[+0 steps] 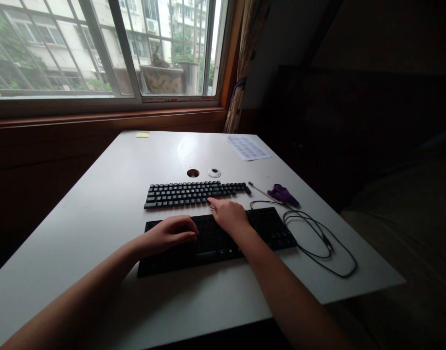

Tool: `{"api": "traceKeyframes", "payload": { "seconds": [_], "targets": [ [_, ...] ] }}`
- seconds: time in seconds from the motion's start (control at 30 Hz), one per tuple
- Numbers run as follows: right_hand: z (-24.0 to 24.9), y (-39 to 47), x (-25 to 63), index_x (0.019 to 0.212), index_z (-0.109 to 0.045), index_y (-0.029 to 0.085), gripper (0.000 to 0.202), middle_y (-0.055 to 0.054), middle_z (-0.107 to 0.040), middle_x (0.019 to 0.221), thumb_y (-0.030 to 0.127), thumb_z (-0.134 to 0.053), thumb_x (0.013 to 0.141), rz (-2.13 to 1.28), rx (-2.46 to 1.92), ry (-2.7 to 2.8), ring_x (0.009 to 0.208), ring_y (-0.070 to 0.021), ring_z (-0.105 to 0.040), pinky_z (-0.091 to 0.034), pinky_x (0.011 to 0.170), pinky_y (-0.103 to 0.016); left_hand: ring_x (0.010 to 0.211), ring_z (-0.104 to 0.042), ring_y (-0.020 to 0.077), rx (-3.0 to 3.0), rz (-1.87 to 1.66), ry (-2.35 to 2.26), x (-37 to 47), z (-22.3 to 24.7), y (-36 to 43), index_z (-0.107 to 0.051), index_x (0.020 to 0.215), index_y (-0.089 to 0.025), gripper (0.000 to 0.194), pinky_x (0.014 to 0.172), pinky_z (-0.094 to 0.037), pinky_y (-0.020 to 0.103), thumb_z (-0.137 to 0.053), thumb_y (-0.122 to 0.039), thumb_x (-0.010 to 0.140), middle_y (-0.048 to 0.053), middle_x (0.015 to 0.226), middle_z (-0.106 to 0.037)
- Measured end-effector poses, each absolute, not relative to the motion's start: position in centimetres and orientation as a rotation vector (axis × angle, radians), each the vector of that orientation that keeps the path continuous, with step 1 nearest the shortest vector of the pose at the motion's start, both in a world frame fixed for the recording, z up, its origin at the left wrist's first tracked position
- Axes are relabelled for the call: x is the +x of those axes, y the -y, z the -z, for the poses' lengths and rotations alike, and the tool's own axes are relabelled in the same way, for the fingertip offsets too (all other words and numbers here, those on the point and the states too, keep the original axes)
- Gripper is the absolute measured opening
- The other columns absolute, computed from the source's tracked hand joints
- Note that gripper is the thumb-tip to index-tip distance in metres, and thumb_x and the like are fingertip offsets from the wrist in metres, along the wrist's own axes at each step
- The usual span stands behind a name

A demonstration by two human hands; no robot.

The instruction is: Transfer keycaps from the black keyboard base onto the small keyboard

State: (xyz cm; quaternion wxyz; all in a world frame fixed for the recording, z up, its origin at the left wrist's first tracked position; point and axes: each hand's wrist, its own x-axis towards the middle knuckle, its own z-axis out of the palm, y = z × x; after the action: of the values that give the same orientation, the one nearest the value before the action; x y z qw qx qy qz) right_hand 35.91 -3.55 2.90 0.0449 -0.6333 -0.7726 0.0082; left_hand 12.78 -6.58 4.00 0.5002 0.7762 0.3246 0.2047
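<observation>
Two black keyboards lie on a white table (pixel 98 214). The near keyboard (pixel 270 231) is flat and wide; its cable (pixel 317 238) loops off to the right. My left hand (pixel 169 233) rests on its left half, fingers curled over the keys. My right hand (pixel 228 214) lies over its upper middle, fingers reaching to the front edge of the far keyboard (pixel 186 193), which has raised keycaps. Neither hand grips anything that I can see.
A purple tool (pixel 284 194) and a thin stick (pixel 261 189) lie right of the far keyboard. A cable hole (pixel 192 172) and its white cap (pixel 214 172) sit behind it. A paper sheet (pixel 247 147) and a yellow note (pixel 142 134) lie near the window.
</observation>
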Motion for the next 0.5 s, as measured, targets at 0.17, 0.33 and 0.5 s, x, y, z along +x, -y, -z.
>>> {"api": "traceKeyframes", "payload": {
  "seconds": [0.17, 0.33, 0.5],
  "targets": [
    [-2.9, 3.6, 35.9, 0.136, -0.052, 0.037, 0.043, -0.004, -0.072, 0.111, 0.034, -0.045, 0.094, -0.029, -1.940, 2.361, 0.095, -0.0225, -0.066, -0.046, 0.079, -0.032, 0.089, -0.059, 0.0179, 1.877, -0.491, -0.783, 12.8, -4.0, 6.6, -0.065, 0.098, -0.018, 0.027, 0.082, -0.048, 0.028, -0.058, -0.043, 0.091, 0.004, 0.095, -0.065],
    [-3.2, 3.8, 36.4, 0.138, -0.050, 0.033, 0.043, -0.005, -0.071, 0.110, 0.034, -0.042, 0.096, -0.028, -1.899, 2.289, 0.091, -0.0222, -0.067, -0.046, 0.078, -0.032, 0.088, -0.059, 0.0181, 1.887, -0.492, -0.791, 12.7, -4.0, 6.6, -0.065, 0.098, -0.018, 0.029, 0.082, -0.048, 0.029, -0.057, -0.045, 0.091, 0.005, 0.094, -0.065],
    [-4.2, 3.6, 38.2, 0.118, -0.062, 0.019, 0.034, -0.009, -0.068, 0.110, 0.033, -0.038, 0.099, -0.026, -1.653, 2.073, 0.095, -0.0203, -0.062, -0.045, 0.084, -0.028, 0.089, -0.059, 0.0184, 1.894, -0.493, -0.789, 12.7, -4.1, 6.6, -0.065, 0.098, -0.018, 0.028, 0.082, -0.048, 0.029, -0.057, -0.045, 0.091, 0.005, 0.094, -0.065]
  ]
}}
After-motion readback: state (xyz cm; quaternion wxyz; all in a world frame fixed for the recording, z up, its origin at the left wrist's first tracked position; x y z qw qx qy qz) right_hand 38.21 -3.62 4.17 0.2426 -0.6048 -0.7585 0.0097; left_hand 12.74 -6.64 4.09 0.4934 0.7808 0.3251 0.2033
